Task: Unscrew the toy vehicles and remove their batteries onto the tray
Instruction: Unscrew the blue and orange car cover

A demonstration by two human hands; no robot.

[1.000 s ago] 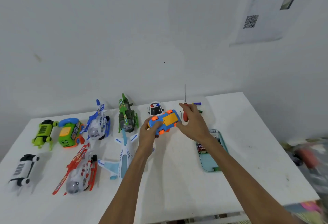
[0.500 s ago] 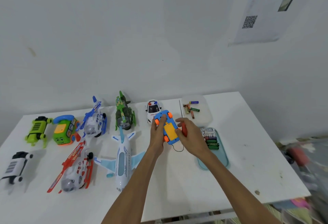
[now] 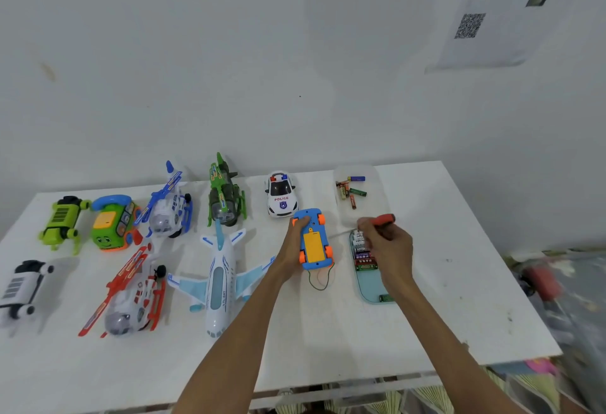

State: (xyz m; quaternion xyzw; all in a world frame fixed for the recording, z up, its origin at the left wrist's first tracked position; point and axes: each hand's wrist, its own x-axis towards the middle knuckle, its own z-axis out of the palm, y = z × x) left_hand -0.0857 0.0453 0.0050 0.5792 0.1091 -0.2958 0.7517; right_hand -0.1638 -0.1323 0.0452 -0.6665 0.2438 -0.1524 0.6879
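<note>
Up close, two forearms stretch across the white counter (image 3: 328, 331), and the right one covers part of the teal tray (image 3: 370, 292) and its packed row of batteries (image 3: 362, 253), too tight to count. The left hand (image 3: 293, 249) curls round the upturned blue car (image 3: 313, 243), yellow hatch up, just left of the tray, while the right hand (image 3: 390, 249) grips a red-handled screwdriver (image 3: 383, 218) over the tray's far end. Nine toys in all: to the left an airplane (image 3: 218, 282), three helicopters, red (image 3: 128, 295), blue (image 3: 167, 207) and green (image 3: 224, 197), plus three small vehicles at the left edge, then a police car (image 3: 281, 193) beyond the blue car, and far right a clear tub (image 3: 377, 203) with about five loose cells (image 3: 352, 190).
</note>
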